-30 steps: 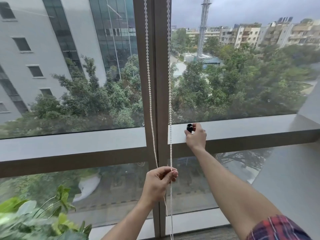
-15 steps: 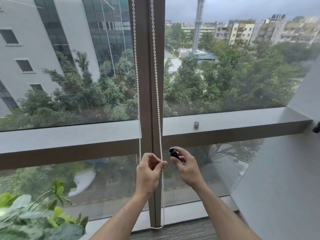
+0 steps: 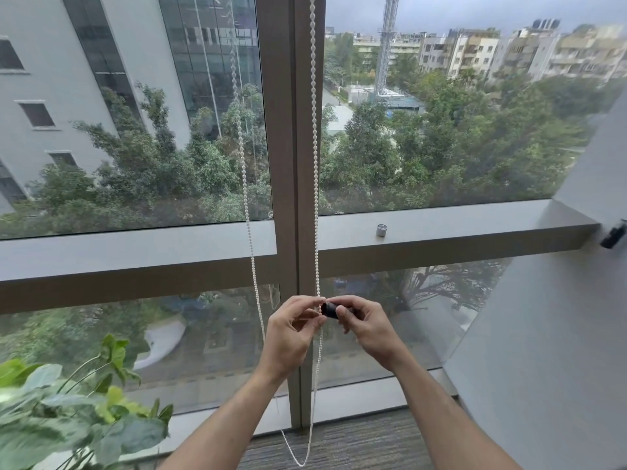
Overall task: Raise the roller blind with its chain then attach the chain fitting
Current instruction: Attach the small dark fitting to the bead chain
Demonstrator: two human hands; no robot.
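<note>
White bead chain [image 3: 316, 164] hanging looped, small black fitting [image 3: 329, 309] against it

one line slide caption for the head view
Both hands press a black fitting onto the bead chain.

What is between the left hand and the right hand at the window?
In the head view, the right strand of the bead chain and a small black fitting lie between the left hand and the right hand.

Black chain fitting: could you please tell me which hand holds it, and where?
Right hand pinches the black chain fitting at its right end; left hand pinches the bead chain beside it.
</note>
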